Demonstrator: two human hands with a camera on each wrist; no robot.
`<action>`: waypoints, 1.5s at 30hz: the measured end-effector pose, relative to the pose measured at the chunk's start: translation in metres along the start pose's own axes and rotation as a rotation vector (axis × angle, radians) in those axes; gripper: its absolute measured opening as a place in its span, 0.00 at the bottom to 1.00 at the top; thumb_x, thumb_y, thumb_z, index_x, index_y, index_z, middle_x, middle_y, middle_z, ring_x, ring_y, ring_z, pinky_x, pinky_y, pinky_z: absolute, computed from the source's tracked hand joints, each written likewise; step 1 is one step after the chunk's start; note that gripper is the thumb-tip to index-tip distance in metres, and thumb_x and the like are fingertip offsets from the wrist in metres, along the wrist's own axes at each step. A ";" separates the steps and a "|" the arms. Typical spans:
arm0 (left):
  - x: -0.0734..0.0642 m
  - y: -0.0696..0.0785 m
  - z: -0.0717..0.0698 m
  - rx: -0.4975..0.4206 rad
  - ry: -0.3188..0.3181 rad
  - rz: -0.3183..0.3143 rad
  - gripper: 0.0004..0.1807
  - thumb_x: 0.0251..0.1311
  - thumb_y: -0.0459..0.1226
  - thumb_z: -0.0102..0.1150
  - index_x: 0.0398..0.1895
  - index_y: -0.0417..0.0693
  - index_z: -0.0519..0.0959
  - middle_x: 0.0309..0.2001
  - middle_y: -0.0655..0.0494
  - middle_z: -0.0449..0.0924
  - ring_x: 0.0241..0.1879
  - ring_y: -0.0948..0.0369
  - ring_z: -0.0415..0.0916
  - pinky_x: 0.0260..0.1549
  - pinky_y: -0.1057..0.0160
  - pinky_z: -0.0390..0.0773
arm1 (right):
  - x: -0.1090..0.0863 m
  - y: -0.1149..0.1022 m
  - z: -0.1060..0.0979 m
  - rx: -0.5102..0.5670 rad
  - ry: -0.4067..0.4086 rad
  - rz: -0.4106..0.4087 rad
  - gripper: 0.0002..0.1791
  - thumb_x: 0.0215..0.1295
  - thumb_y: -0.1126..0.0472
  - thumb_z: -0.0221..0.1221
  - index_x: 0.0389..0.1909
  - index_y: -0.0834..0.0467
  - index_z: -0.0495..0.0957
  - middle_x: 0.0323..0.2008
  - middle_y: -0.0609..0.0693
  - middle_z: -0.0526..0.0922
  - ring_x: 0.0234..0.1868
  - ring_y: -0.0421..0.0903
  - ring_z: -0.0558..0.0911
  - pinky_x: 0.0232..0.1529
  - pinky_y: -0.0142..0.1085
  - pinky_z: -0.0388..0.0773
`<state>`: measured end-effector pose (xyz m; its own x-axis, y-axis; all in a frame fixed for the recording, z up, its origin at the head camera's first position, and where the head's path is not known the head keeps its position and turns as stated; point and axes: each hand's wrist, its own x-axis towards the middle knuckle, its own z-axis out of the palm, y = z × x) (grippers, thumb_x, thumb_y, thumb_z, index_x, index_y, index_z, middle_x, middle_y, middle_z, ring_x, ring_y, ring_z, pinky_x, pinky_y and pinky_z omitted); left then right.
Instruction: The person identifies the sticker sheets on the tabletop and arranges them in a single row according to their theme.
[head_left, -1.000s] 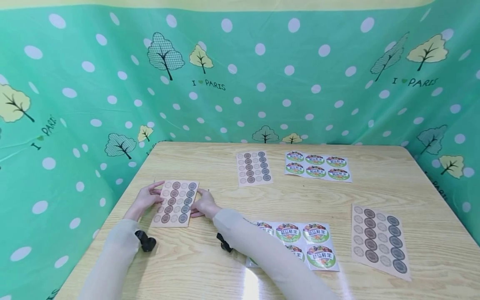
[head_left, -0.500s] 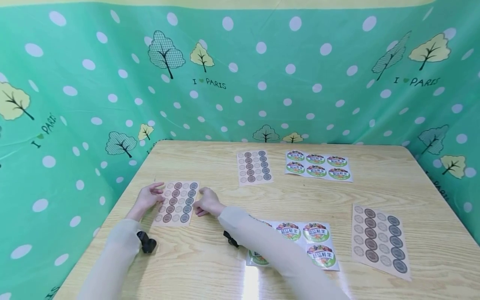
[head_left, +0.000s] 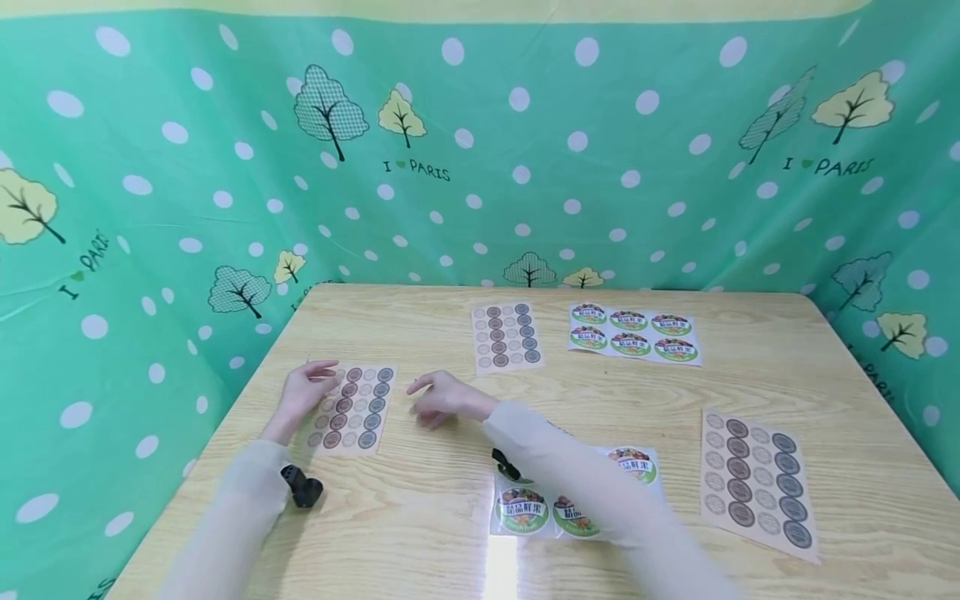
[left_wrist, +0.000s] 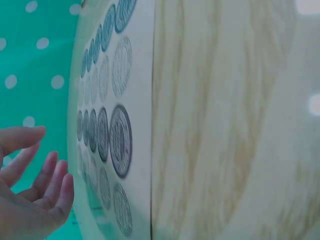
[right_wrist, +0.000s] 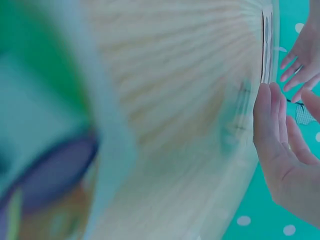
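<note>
A pale sheet of round coin-like stickers [head_left: 362,421] lies flat at the left of the table. Over its upper left edge hovers my left hand [head_left: 302,393], fingers loosely bent and holding nothing. The left wrist view shows that hand [left_wrist: 37,195] apart from the sheet's surface [left_wrist: 142,150]. To the right of the sheet, my right hand [head_left: 448,396] is in the air with relaxed fingers and nothing in them. Beneath the right forearm is a sheet of fruit labels [head_left: 522,510], partly covered by the sleeve.
Another coin-sticker sheet [head_left: 507,337] lies at the back middle, beside a second fruit-label sheet [head_left: 633,333]. A third coin-sticker sheet [head_left: 761,483] is at the right. Polka-dot green curtain [head_left: 480,133] encloses the back and sides of the wooden table [head_left: 420,533].
My right hand has let go of the coin-sticker sheet's right edge and moved right, away from it. The left hand has shifted slightly right, over the sheet. The sheet stays in place.
</note>
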<state>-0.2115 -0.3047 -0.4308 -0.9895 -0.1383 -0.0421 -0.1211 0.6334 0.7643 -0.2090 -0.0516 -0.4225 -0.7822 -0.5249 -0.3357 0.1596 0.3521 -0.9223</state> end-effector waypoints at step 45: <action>0.008 0.094 0.109 -0.282 -0.231 0.098 0.19 0.58 0.32 0.51 0.53 0.34 0.70 0.46 0.38 0.73 0.45 0.49 0.71 0.42 0.57 0.74 | -0.061 0.040 -0.120 -0.160 0.284 -0.042 0.23 0.56 0.67 0.54 0.55 0.65 0.66 0.43 0.61 0.73 0.38 0.57 0.77 0.38 0.41 0.78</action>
<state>-0.2396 -0.1629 -0.4294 -0.9909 0.1088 -0.0795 -0.0302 0.3958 0.9178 -0.2269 0.0874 -0.4162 -0.9263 -0.3122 -0.2108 0.0451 0.4637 -0.8848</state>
